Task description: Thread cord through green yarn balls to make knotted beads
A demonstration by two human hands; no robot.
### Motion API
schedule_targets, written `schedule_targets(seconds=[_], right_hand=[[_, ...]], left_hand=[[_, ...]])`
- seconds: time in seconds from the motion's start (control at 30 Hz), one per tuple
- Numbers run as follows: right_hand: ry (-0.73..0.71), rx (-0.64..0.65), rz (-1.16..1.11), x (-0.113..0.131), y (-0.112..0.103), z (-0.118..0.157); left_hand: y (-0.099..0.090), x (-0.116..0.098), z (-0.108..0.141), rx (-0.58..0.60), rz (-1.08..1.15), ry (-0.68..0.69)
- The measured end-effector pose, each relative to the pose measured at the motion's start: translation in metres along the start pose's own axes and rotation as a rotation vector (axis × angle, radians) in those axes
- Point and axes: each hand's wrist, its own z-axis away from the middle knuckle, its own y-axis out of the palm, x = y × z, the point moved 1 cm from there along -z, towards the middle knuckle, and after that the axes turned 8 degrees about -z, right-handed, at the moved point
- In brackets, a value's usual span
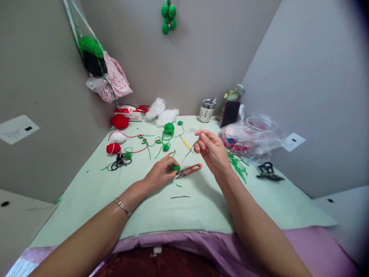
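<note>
My left hand [160, 171] rests low over the table, its thumb and fingers pinched on a small green crocheted piece [175, 167]. Raised to the right of it, my right hand [212, 151] pinches a thin needle [201, 129] whose tip pokes up above the fingers. A dark thread [188, 154] slants between the green piece and my right hand. Orange-handled thread snips [192, 169] lie just right of my left fingertips. Behind them is a yellow-handled crochet hook [186, 144]. A black thread scrap [180, 197] lies nearer to me.
Green yarn [168, 129], red yarn [120, 121], black cord [119, 162] and white stuffing [167, 116] are spread at the back and left. At right stand a pen can [206, 110], a plastic bag [248, 136], green yarn scraps [238, 165] and a black claw clip [269, 172].
</note>
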Motion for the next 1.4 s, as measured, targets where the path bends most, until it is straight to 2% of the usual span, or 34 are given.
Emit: schedule_targets(seconds=[0.1, 0.2, 0.33, 0.5, 0.63, 0.77, 0.93, 1.07, 1.4], right_hand=[[0.01, 0.056, 0.021, 0.008, 0.001, 0.002], [0.022, 0.131, 0.044, 0.018, 0.004, 0.006], [0.042, 0.187, 0.067, 0.024, 0.005, 0.012], [-0.034, 0.308, 0.005, 0.026, 0.003, 0.015], [-0.024, 0.253, 0.118, 0.02, 0.006, 0.014], [-0.023, 0.16, 0.502, 0.003, 0.015, 0.015], [-0.073, 0.194, 0.875, -0.021, 0.02, 0.02], [-0.024, 0.213, 0.956, -0.028, 0.02, 0.022], [0.04, 0.211, 0.986, -0.028, 0.021, 0.021]], left_hand=[[0.002, -0.002, 0.0, 0.023, 0.145, -0.106], [-0.003, -0.001, -0.001, -0.048, 0.318, -0.209], [-0.013, 0.002, -0.005, -0.133, 0.413, -0.238], [-0.019, 0.0, -0.006, -0.188, 0.46, -0.283], [-0.021, -0.004, -0.006, -0.21, 0.455, -0.287], [-0.023, -0.006, -0.006, -0.26, 0.378, -0.232], [-0.024, -0.006, -0.005, -0.291, 0.347, -0.153], [-0.024, -0.005, -0.005, -0.299, 0.363, -0.146], [-0.023, -0.002, -0.003, -0.3, 0.339, -0.133]])
